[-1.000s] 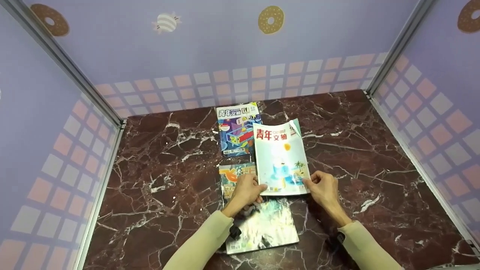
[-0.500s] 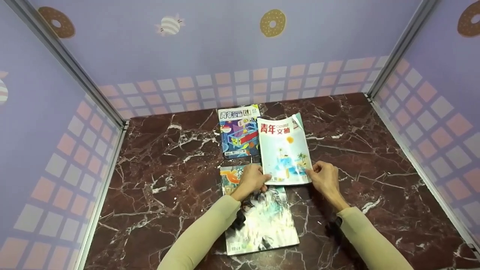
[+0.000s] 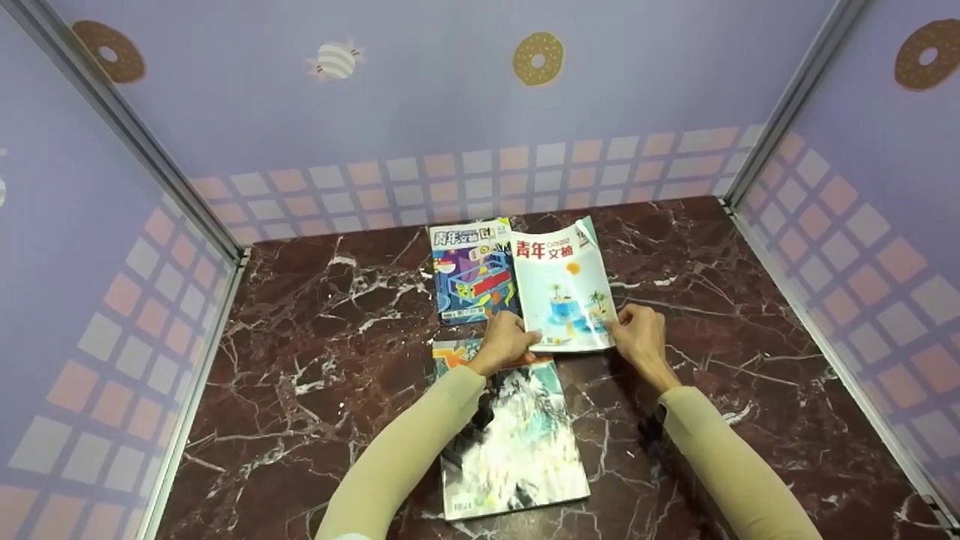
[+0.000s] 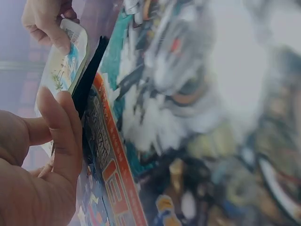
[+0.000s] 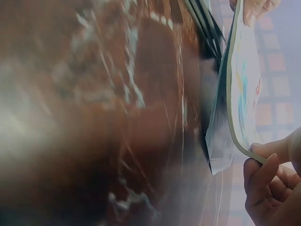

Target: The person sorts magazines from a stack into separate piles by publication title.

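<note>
A pale magazine with red title characters and a small beach picture [image 3: 564,289] is held by both hands at its near corners. My left hand [image 3: 510,341] pinches the near left corner, thumb on the cover. At the near right corner my right hand [image 3: 637,336] pinches the edge; in the right wrist view the magazine [image 5: 237,89] bends up toward that hand's thumb. Beside it on the left lies a blue and purple magazine [image 3: 474,277]. Below the left hand is a larger magazine with a white and teal painted cover [image 3: 517,442], its top partly hidden by that hand.
Everything lies on a dark red marble-patterned table [image 3: 322,375]. Lilac panels with printed squares and doughnuts enclose it: a back wall [image 3: 435,97], a left wall [image 3: 67,300] and a right wall [image 3: 885,247].
Both hands have carried the pale magazine away from the body, alongside the blue and purple one. Its near edge now uncovers more of the larger magazine.
</note>
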The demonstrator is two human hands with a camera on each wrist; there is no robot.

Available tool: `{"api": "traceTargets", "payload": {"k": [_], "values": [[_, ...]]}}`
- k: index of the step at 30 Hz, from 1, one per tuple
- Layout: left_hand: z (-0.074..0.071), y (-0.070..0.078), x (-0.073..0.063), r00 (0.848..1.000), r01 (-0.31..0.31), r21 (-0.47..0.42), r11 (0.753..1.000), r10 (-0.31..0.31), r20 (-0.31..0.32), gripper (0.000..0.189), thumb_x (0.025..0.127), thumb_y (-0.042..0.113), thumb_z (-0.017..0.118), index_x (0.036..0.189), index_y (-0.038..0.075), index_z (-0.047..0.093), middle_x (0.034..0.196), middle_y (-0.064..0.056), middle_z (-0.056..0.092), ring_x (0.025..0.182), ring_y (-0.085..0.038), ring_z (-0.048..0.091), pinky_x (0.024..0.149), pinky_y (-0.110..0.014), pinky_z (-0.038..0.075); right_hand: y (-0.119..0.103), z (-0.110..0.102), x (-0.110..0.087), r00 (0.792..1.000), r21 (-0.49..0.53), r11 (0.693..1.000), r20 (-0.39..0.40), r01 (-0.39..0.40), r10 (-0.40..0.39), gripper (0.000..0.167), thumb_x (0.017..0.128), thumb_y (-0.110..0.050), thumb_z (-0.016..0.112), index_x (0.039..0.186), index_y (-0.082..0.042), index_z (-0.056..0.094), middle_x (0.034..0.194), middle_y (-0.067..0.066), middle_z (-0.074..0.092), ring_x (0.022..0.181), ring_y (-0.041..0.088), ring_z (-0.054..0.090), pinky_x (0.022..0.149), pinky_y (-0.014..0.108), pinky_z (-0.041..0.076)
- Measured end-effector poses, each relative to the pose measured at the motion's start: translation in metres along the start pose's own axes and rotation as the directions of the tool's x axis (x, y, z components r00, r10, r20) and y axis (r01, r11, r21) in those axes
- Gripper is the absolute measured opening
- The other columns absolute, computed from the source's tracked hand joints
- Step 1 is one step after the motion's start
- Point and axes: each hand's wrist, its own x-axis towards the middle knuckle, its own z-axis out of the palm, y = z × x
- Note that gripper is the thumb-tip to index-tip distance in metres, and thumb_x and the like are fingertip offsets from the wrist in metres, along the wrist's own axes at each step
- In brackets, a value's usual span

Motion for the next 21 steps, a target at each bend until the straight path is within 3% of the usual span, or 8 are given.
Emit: {"api": "traceTargets", "payload": {"k": [1, 3, 6, 8, 11, 16, 18, 21], "values": [[0.0, 0.001, 0.003, 1.0, 0.005, -0.005, 1.0, -0.005, 0.003, 0.054, 0.101, 0.019, 0.077, 0.055, 0.019, 0.051, 0.045, 0.002, 0.058, 0.046, -0.01, 0.07, 0.099, -0.042, 0.062, 0.001, 0.0, 0.002, 1.0, -0.003, 1.0, -0.003, -0.004, 0.004, 0.022, 0.087, -0.012, 0.085, 0.074, -0.001, 0.07, 0.073, 0.018, 0.074, 0.071, 0.034, 0.068, 0.066, 0.036, 0.046], [0.001, 0.002, 0.008, 1.0, 0.026, -0.028, 0.999, -0.025, 0.012, 0.055, 0.101, 0.019, 0.079, 0.054, 0.019, 0.05, 0.044, 0.002, 0.054, 0.047, -0.01, 0.07, 0.098, -0.044, 0.061, 0.002, -0.001, 0.006, 1.0, -0.007, 1.0, -0.006, -0.011, 0.011, 0.022, 0.087, -0.012, 0.085, 0.074, -0.001, 0.07, 0.073, 0.017, 0.074, 0.073, 0.034, 0.068, 0.068, 0.036, 0.046], [0.003, 0.004, 0.019, 0.997, 0.069, -0.082, 0.994, -0.068, 0.022, 0.056, 0.101, 0.018, 0.079, 0.054, 0.018, 0.048, 0.045, 0.002, 0.05, 0.045, -0.009, 0.067, 0.077, -0.031, 0.063, 0.004, -0.003, 0.015, 1.0, -0.01, 1.0, -0.006, -0.018, 0.018, 0.022, 0.088, -0.011, 0.084, 0.074, -0.002, 0.069, 0.074, 0.017, 0.074, 0.072, 0.032, 0.067, 0.067, 0.035, 0.046], [0.005, 0.008, 0.028, 0.993, 0.115, -0.145, 0.983, -0.11, 0.04, 0.057, 0.101, 0.013, 0.078, 0.056, 0.016, 0.044, 0.047, 0.0, 0.046, 0.045, -0.01, 0.066, 0.049, -0.027, 0.047, 0.004, -0.004, 0.022, 1.0, -0.011, 1.0, -0.005, -0.021, 0.021, 0.021, 0.089, -0.01, 0.083, 0.075, -0.002, 0.069, 0.075, 0.017, 0.075, 0.071, 0.03, 0.066, 0.066, 0.033, 0.045], [0.016, -0.001, 0.055, 0.994, 0.105, -0.131, 0.986, -0.106, -0.001, 0.057, 0.099, 0.012, 0.08, 0.059, 0.017, 0.04, 0.05, 0.002, 0.041, 0.043, -0.011, 0.065, 0.045, -0.025, 0.046, 0.004, -0.006, 0.034, 1.0, -0.003, 1.0, -0.009, -0.023, 0.023, 0.02, 0.09, -0.008, 0.082, 0.076, 0.0, 0.07, 0.078, 0.018, 0.075, 0.072, 0.031, 0.066, 0.066, 0.034, 0.046], [0.032, -0.024, 0.101, 0.996, 0.081, -0.006, 0.997, -0.081, -0.043, 0.06, 0.097, 0.021, 0.082, 0.055, 0.022, 0.039, 0.048, 0.007, 0.04, 0.041, -0.009, 0.064, 0.042, -0.022, 0.047, 0.018, 0.002, 0.057, 1.0, 0.046, 0.999, -0.029, 0.008, -0.006, 0.026, 0.09, -0.012, 0.082, 0.071, -0.004, 0.067, 0.075, 0.014, 0.073, 0.071, 0.028, 0.063, 0.07, 0.042, 0.05], [0.032, -0.024, 0.106, 0.995, 0.089, -0.01, 0.996, -0.089, -0.034, 0.062, 0.097, 0.022, 0.082, 0.053, 0.023, 0.039, 0.046, 0.009, 0.039, 0.041, -0.008, 0.065, 0.043, -0.021, 0.049, 0.019, 0.004, 0.062, 1.0, 0.052, 0.999, -0.024, 0.01, -0.009, 0.027, 0.09, -0.011, 0.081, 0.071, -0.004, 0.065, 0.073, 0.012, 0.071, 0.07, 0.027, 0.061, 0.069, 0.043, 0.049], [0.025, -0.008, 0.095, 0.993, 0.111, -0.028, 0.993, -0.112, -0.025, 0.06, 0.098, 0.021, 0.082, 0.053, 0.022, 0.042, 0.045, 0.007, 0.041, 0.043, -0.008, 0.067, 0.047, -0.022, 0.054, 0.022, 0.007, 0.068, 1.0, 0.05, 0.999, -0.011, 0.007, -0.007, 0.025, 0.091, -0.009, 0.081, 0.072, -0.003, 0.065, 0.071, 0.01, 0.069, 0.068, 0.025, 0.06, 0.064, 0.036, 0.046]]}}
